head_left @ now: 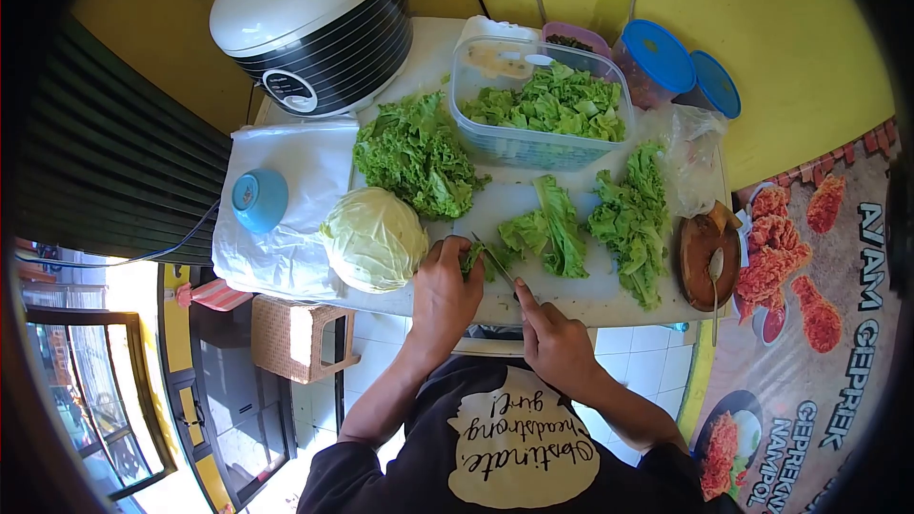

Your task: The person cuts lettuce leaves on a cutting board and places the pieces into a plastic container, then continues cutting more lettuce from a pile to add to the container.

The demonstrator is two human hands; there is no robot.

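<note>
Near the table's front edge, my left hand [446,290] is closed on a small bunch of green lettuce [473,259]. My right hand [555,341] grips the dark handle of a knife [497,261], whose blade lies at the lettuce beside my left fingers. Loose lettuce leaves [552,230] rest on a pale cutting surface to the right of the blade, and a longer leafy piece [632,224] lies further right. A large lettuce bunch [415,154] sits behind a round cabbage [375,239], left of my hands. Cut lettuce fills part of a clear plastic container [538,145] at the back.
A rice cooker [314,29] stands at the back left. An upturned blue bowl [259,200] rests on plastic sheets [286,252]. On the right are a brown mortar [703,265] with a spoon [716,266], a plastic bag [693,148] and blue-lidded tubs [659,55].
</note>
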